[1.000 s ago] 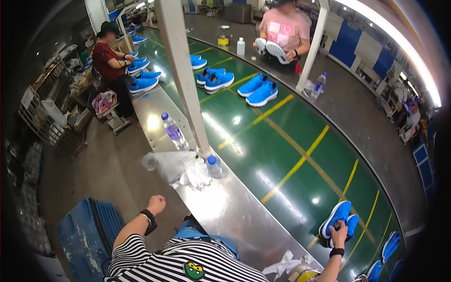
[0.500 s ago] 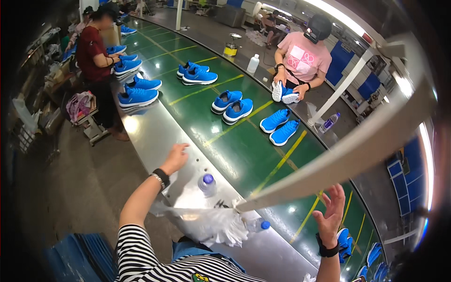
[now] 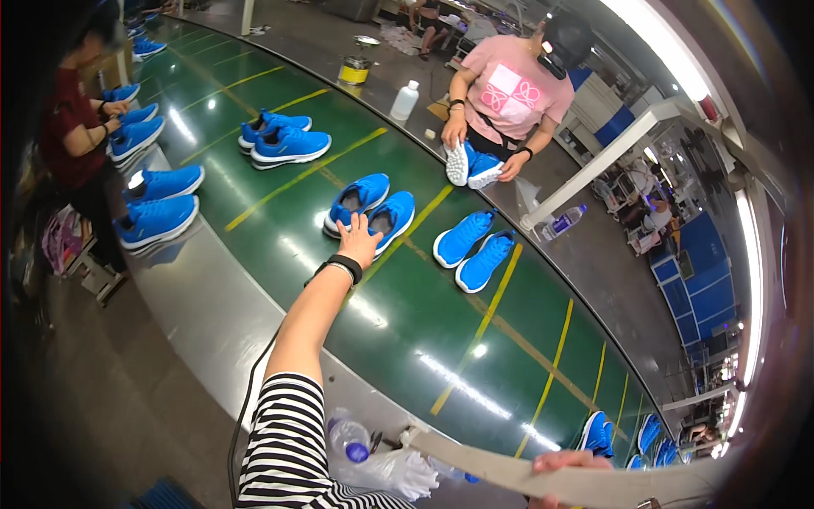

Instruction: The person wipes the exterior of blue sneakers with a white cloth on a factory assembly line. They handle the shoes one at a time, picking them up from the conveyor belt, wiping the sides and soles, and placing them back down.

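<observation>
Open-fingered, the left hand [image 3: 359, 240] has moved up-frame from the belt's edge and now touches the blue shoe pair [image 3: 370, 204] at centre; right hand [image 3: 570, 462], bottom right, grips a pale bar [image 3: 509, 465].

Blue sneakers [image 3: 370, 204], white soles, on dark green conveyor belt [image 3: 424, 314] with yellow lines. Black-and-white striped sleeve [image 3: 284, 441]; black wristband [image 3: 343, 267]. Co-worker's pink T-shirt [image 3: 513, 93], white print; another's dark red shirt [image 3: 64, 127].

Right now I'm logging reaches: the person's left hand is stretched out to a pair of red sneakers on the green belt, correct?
Not quite: the sneakers are blue, not red. The head view shows the left hand stretched out to that pair on the green belt.
</observation>
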Motion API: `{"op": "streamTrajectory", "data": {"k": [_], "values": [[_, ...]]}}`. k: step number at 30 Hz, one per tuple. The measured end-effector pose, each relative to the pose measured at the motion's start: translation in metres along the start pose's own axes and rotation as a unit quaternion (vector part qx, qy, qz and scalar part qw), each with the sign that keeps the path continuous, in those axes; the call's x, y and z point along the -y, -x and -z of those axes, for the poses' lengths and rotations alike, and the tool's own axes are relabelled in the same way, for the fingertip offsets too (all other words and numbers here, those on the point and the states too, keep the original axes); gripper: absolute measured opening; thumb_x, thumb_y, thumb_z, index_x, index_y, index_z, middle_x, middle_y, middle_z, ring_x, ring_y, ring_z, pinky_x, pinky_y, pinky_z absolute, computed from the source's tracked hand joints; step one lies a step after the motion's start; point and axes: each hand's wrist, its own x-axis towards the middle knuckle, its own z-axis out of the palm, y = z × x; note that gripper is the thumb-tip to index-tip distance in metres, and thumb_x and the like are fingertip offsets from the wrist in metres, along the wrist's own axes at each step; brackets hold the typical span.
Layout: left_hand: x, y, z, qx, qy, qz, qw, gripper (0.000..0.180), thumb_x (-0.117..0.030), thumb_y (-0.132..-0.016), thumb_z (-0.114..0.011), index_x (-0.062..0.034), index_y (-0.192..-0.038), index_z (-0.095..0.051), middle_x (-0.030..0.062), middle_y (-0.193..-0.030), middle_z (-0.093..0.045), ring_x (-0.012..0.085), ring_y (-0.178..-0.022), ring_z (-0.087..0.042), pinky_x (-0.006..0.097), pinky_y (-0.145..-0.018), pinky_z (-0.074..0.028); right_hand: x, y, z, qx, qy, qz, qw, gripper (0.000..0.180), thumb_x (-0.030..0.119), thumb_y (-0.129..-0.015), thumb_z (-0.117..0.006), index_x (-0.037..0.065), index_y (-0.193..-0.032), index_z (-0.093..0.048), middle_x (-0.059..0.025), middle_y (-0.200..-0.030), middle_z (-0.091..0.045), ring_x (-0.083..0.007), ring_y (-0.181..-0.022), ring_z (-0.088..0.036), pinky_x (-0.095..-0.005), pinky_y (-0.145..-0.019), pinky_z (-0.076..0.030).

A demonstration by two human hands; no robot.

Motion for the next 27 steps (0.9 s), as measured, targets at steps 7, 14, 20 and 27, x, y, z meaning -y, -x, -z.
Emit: {"op": "streamTrajectory", "data": {"k": [7,14,20,27], "values": [[0.027,-0.055,-0.02,0.012,-0.151,0.112,0.982,0.031,-0.03,-0.085,-0.041,-0.0158,-0.1,-0.065,0.0175,-0.128,-0.042,0.0336,-0.123,-0.031,0.061,-0.099,0.0,-0.004,-0.028,0.034,0.248,-0.099,-0.048,0.962,0.044,0.023,-0.084,-0.032,-0.006,-0.115,-0.039,-0.0265,-0.106,-0.046,-0.0347,-0.097,-0.047,-0.0457,-0.084,-0.037],[0.008,-0.029,-0.021,0.066,-0.168,-0.06,0.982,0.054,-0.043,-0.055,-0.074,-0.0227,-0.103,-0.061,0.0152,-0.104,-0.055,0.0322,-0.106,-0.046,0.051,-0.097,-0.024,0.003,-0.036,-0.005,0.138,-0.071,0.072,0.985,0.036,0.024,-0.083,-0.047,-0.001,-0.108,-0.046,-0.0185,-0.101,-0.05,-0.0284,-0.085,-0.051,-0.0407,-0.078,-0.04],[0.026,0.068,0.049,0.026,-0.002,-0.043,0.999,0.059,-0.047,-0.053,-0.073,-0.016,-0.101,-0.062,0.0157,-0.097,-0.058,0.0293,-0.096,-0.053,0.042,-0.087,-0.036,-0.03,-0.015,-0.017,0.019,-0.101,0.212,0.972,0.064,0.005,-0.066,-0.072,0.007,-0.113,-0.028,-0.0193,-0.094,-0.049,-0.0297,-0.083,-0.057,-0.0437,-0.071,-0.049],[0.068,0.211,0.144,-0.013,0.047,0.04,0.998,0.065,-0.046,-0.051,-0.074,-0.0058,-0.1,-0.062,0.0189,-0.092,-0.061,0.0304,-0.087,-0.058,0.038,-0.076,-0.046,-0.037,-0.017,-0.024,-0.006,-0.041,0.235,0.971,0.042,0.006,-0.069,-0.066,0.001,-0.103,-0.04,-0.0154,-0.094,-0.048,-0.0229,-0.079,-0.056,-0.0314,-0.065,-0.048]]}}
